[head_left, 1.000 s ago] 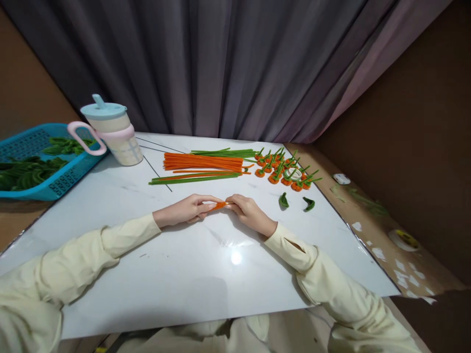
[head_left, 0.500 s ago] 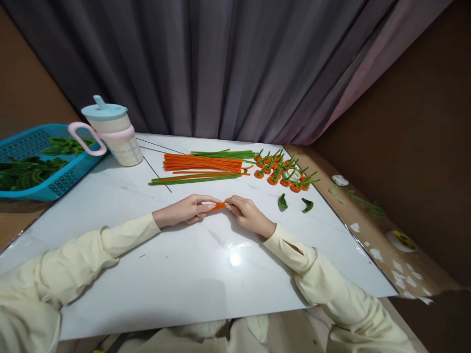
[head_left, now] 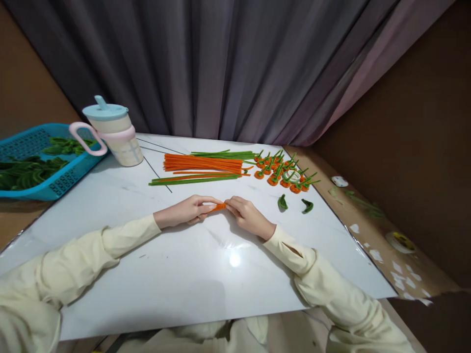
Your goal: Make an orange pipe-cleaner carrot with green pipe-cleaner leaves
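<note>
Between my two hands is a short piece of orange pipe cleaner (head_left: 220, 207), bent or bundled; its exact shape is partly hidden by fingers. My left hand (head_left: 189, 210) pinches its left end between thumb and fingers. At the other end, the fingertips of my right hand (head_left: 247, 214) are closed on it. Beyond the hands lies a stack of straight orange pipe cleaners (head_left: 202, 163), with green pipe cleaners (head_left: 195, 180) in front and more behind. Several small orange pieces with green stems (head_left: 273, 179) cluster to the right. Two curled green leaves (head_left: 282, 202) rest near my right hand.
A cup with a blue lid and pink handle (head_left: 123, 147) stands at the left, beside a blue basket (head_left: 61, 184) of green pieces. A white ring (head_left: 293, 175) sits among the orange pieces. Paper scraps (head_left: 376, 255) and a tape roll (head_left: 401, 242) lie beyond the table's right edge.
Both hands stay almost in place on the orange piece. The right fingertips have shifted very slightly; the things on the table look the same.
</note>
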`<act>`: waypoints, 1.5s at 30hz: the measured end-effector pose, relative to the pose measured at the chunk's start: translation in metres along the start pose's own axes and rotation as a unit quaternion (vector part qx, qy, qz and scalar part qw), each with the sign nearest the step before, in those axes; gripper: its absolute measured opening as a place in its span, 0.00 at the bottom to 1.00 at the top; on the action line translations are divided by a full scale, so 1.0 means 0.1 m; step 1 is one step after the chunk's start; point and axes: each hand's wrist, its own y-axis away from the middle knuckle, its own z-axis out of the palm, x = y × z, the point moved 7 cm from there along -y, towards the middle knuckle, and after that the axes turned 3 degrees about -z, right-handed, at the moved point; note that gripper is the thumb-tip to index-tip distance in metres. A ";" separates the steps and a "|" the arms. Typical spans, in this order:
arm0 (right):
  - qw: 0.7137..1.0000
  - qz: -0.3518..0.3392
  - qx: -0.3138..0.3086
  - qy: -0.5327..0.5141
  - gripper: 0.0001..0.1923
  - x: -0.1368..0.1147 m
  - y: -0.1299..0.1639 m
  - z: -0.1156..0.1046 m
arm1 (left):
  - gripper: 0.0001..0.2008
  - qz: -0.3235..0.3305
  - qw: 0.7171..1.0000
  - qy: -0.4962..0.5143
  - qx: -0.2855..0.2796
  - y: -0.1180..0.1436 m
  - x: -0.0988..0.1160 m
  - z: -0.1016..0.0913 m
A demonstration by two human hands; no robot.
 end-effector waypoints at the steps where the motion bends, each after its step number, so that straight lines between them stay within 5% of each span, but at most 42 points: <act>1: 1.000 0.003 0.002 -0.006 0.11 0.00 0.00 0.00 | 0.21 0.000 1.000 -0.002 0.002 0.00 0.00 0.00; 28: 0.996 0.043 -0.013 -0.079 0.13 0.02 -0.02 -0.02 | 0.22 0.012 0.997 -0.072 -0.004 0.01 0.01 0.01; 35: 0.995 0.023 -0.030 -0.095 0.10 0.04 -0.04 -0.06 | 0.22 -0.011 1.000 -0.010 -0.021 0.00 -0.01 0.02; 38: 0.997 0.017 -0.022 -0.075 0.08 0.05 -0.03 -0.05 | 0.21 -0.017 0.999 0.019 -0.029 0.00 0.00 0.04; 45: 0.996 0.010 -0.012 0.090 0.19 -0.02 0.00 0.02 | 0.21 -0.017 0.999 -0.039 -0.025 0.04 0.04 0.08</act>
